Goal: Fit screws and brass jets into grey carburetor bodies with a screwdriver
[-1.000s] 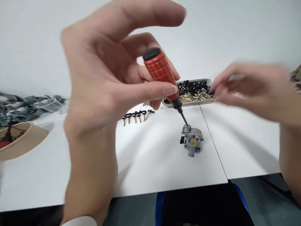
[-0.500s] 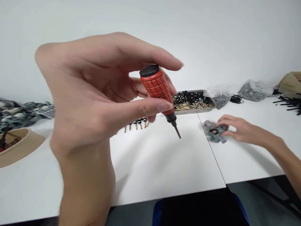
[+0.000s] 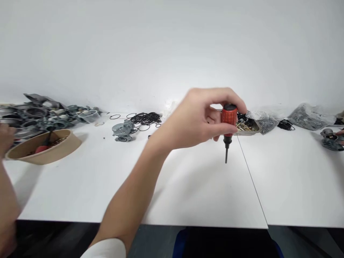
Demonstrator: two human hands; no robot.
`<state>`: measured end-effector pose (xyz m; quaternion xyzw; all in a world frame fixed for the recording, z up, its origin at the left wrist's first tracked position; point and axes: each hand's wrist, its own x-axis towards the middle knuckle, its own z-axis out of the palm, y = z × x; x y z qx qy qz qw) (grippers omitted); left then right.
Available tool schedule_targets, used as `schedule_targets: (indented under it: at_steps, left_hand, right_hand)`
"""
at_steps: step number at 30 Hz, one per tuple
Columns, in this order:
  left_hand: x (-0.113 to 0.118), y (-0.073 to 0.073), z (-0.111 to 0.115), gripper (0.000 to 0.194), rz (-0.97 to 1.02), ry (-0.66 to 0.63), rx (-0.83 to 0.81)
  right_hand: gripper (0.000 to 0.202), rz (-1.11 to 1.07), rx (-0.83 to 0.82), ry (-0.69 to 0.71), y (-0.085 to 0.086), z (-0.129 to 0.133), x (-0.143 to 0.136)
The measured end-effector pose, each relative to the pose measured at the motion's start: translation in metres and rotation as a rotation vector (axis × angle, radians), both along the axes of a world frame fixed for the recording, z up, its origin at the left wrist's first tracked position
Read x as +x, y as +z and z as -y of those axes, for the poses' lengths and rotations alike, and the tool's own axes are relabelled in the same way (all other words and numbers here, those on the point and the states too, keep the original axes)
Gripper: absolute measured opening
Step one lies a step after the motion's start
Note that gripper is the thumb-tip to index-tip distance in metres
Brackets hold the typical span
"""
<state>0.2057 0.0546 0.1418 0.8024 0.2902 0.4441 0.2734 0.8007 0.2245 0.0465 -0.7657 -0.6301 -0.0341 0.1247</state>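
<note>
A red-and-black screwdriver [image 3: 229,120] hangs over the white table, nearly upright with its tip down. The thumb and fingers of my left hand [image 3: 204,116] are closed round its red handle. At the far right edge of the view, a grey metal part [image 3: 331,140] is by the tabletop. Only the fingertips of my right hand [image 3: 341,133] show, on the right side of that part; the rest of the hand is out of view.
Another grey part [image 3: 123,130] sits beside black rings [image 3: 147,118]. Left are a beige bowl [image 3: 56,152] with a red-handled tool, grey parts [image 3: 34,113] and another person's blurred arm [image 3: 6,211]. A metal tray [image 3: 252,132] and bags [image 3: 307,116] line the back.
The view has swung left. My left hand is farther from the camera, with the screwdriver more upright. My right hand and its grey part now lie at the right edge.
</note>
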Motion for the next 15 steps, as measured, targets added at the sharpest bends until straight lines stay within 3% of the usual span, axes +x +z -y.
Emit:
schedule_targets:
  at_steps: [3, 6, 11, 15]
  left_hand:
    - [0.014, -0.022, -0.024, 0.018, -0.148, 0.008, -0.263]
    - [0.03, -0.059, -0.055, 0.02, -0.247, -0.032, -0.37]
    - [0.044, -0.135, -0.079, 0.02, -0.538, 0.145, -0.214]
    - [0.033, -0.172, -0.074, 0.013, -0.789, 0.34, -0.078]
  right_hand:
    - [0.048, 0.161, 0.094, 0.029, -0.022, -0.01, -0.011]
    - [0.05, 0.192, 0.099, 0.132, -0.042, -0.012, -0.051]
    - [0.053, -0.094, 0.11, 0.505, -0.053, -0.001, -0.16]
    - [0.042, -0.268, 0.243, 0.706, -0.062, 0.021, -0.237]
